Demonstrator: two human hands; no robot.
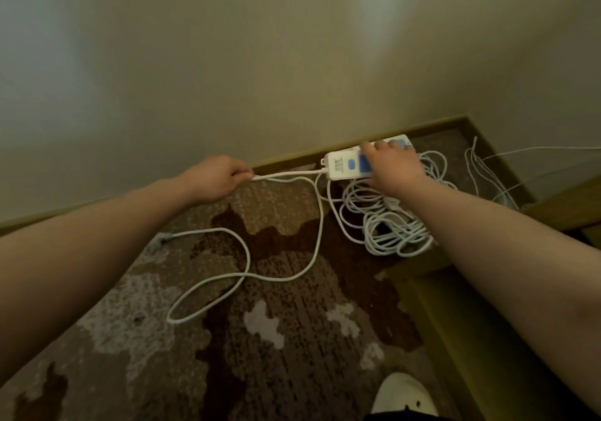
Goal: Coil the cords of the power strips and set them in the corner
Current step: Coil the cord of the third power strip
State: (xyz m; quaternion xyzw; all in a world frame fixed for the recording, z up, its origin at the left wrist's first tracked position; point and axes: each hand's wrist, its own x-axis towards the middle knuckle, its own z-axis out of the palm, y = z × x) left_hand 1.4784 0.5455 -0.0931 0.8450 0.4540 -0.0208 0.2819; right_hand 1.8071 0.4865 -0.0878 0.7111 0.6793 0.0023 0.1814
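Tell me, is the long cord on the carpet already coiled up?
No, the cord sprawls loose over the carpet, its plug lying free.

I am wearing the only camera on my head, and it is looking forward and steeply down along both my outstretched forearms. It is facing the wall (pixel 260 46) where it meets the patterned carpet (pixel 276 339), with the room's corner lying toward the upper right. The wide lens is bending the baseboard (pixel 286 157) into a slant. My hands are sitting at mid-frame, at arm's reach. No second view is sharing the scene.
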